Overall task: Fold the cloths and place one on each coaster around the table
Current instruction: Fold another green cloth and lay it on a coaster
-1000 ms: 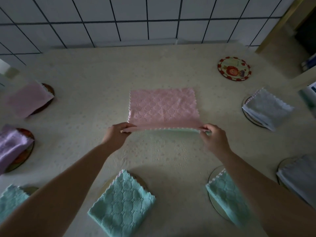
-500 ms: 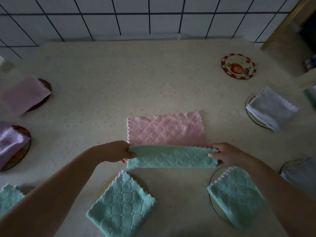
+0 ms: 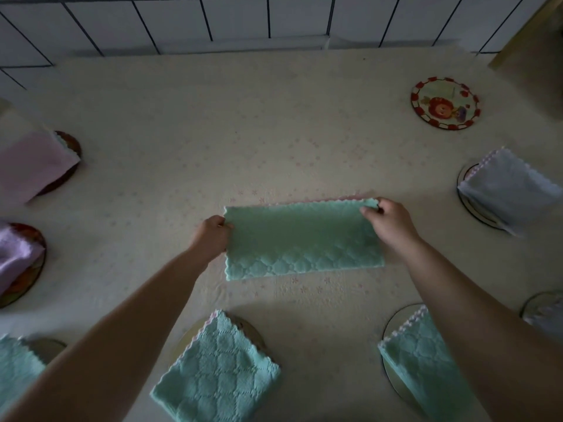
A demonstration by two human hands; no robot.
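Observation:
A cloth (image 3: 301,242), green on one side and pink on the other, lies folded in half on the table's middle, green side up, a thin pink edge showing along its far side. My left hand (image 3: 211,236) pinches its far left corner. My right hand (image 3: 388,222) pinches its far right corner. A round coaster (image 3: 444,103) with a red rim and a cartoon picture lies bare at the far right. Folded cloths sit on other coasters: pink (image 3: 30,166) and lilac (image 3: 15,254) at the left, green (image 3: 216,373) and green (image 3: 426,363) near me, pale blue (image 3: 508,193) at the right.
The table (image 3: 243,132) wears a cream cloth with small flowers and ends at a white tiled wall (image 3: 213,19) at the back. Another green cloth (image 3: 15,367) lies at the near left corner, and a grey one (image 3: 545,315) on a coaster at the right edge.
Both hands carried the near edge of the cloth over to the far edge, so the pink face is now covered by green. The fold is complete and lies flat.

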